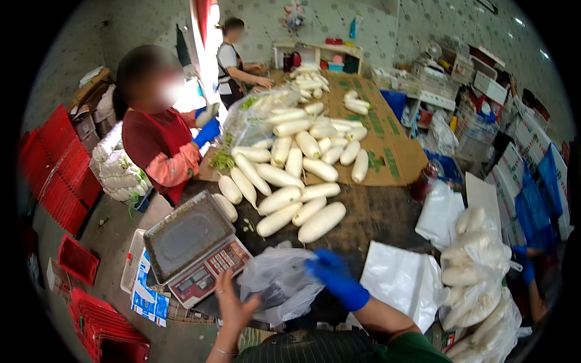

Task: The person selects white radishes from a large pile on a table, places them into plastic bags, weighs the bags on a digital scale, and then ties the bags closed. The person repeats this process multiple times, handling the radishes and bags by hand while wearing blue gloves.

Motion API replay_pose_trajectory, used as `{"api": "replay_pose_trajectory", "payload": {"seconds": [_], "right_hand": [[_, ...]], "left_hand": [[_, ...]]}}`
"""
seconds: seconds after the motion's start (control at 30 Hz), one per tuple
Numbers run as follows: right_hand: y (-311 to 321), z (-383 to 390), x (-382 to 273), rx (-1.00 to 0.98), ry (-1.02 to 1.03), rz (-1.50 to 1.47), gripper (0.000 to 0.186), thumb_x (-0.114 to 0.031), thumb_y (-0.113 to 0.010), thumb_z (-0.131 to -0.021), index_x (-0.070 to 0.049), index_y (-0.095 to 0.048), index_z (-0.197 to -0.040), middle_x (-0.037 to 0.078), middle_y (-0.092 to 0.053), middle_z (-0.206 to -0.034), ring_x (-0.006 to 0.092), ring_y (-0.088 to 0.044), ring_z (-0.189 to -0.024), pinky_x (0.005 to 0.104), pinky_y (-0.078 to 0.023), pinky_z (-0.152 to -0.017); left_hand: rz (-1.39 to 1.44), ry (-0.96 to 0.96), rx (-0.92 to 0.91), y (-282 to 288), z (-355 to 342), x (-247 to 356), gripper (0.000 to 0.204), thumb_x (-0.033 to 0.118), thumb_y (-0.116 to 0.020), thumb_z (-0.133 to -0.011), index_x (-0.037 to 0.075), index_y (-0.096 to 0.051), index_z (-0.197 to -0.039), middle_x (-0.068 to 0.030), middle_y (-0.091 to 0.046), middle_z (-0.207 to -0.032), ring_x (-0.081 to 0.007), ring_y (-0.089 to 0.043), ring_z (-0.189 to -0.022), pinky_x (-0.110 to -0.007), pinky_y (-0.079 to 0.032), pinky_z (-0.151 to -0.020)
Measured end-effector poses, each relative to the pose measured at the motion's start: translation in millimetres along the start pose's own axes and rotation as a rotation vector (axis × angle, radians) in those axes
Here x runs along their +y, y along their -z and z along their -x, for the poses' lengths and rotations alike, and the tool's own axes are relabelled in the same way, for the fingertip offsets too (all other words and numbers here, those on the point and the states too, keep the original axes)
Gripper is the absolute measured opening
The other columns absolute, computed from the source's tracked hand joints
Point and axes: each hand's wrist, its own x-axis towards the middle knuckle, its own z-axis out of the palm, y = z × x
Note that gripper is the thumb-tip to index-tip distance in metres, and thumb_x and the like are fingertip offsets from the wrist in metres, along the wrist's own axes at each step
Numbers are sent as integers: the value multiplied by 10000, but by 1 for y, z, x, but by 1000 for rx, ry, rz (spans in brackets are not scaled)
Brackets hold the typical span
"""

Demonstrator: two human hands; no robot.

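A thin clear plastic bag (pixel 281 284) lies crumpled and puffed up at the table's near edge, between my hands. My left hand (pixel 235 305), bare, is at the bag's left side with thumb and fingers apart, in front of the scale. In a blue glove, my right hand (pixel 338 278) reaches over the bag's right edge with its fingers stretched out, slightly blurred. Beyond the bag lies a large pile of white radishes (pixel 321 222). To the left stands a weighing scale (pixel 192 239) with a bare metal tray.
White plastic sheets (pixel 402 281) lie right of my glove, beside bagged radishes (pixel 475 272). Across the table's left side, a person in red (pixel 154 136) holds a radish; another person (pixel 233 63) stands farther back. Red crates (pixel 109 327) are stacked at lower left.
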Motion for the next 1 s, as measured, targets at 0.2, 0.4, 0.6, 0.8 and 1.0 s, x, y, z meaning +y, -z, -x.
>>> {"api": "replay_pose_trajectory", "payload": {"seconds": [0.2,0.4,0.6,0.8,1.0], "right_hand": [[-29,34,-12,-551,345,213,226,-180,-639,-820,-9,-545,-934,73,-508,-692,101,-465,-650,280,-416,-625],[59,-55,15,-330,153,148,325,-272,-651,-782,-55,-556,-1004,87,-569,-890,198,-557,-795,330,-460,-744],[107,-147,80,2,544,1362,650,-149,-594,-727,-141,-354,-1330,138,-358,-1350,303,-330,-1253,460,-280,-1015],[119,-174,87,-53,537,1249,667,-159,-649,-634,-115,-431,-1263,157,-446,-1234,327,-407,-1158,448,-294,-999],[86,-112,1,419,382,-368,579,-101,-711,-694,14,-420,-1180,157,-547,-1070,248,-553,-967,374,-468,-814]], "left_hand": [[-41,-63,189,-2,-36,11,496,13,-654,-681,30,-538,-1163,-238,-470,-1203,-345,-466,-1111,-395,-378,-933],[1087,656,-184,42,-34,-39,180,125,-494,-808,24,-610,-901,-94,-623,-813,-202,-603,-694,-308,-492,-603],[1751,786,-116,26,-36,-70,168,189,-426,-833,87,-538,-758,-15,-558,-639,-103,-451,-447,-220,-376,-402],[1577,1080,399,-1,-54,-48,150,200,-406,-849,90,-496,-803,-41,-554,-663,-129,-455,-453,-233,-383,-397],[1770,1090,480,-25,-39,-62,175,210,-374,-872,70,-478,-883,-41,-512,-663,-135,-471,-504,-282,-436,-468]]}}
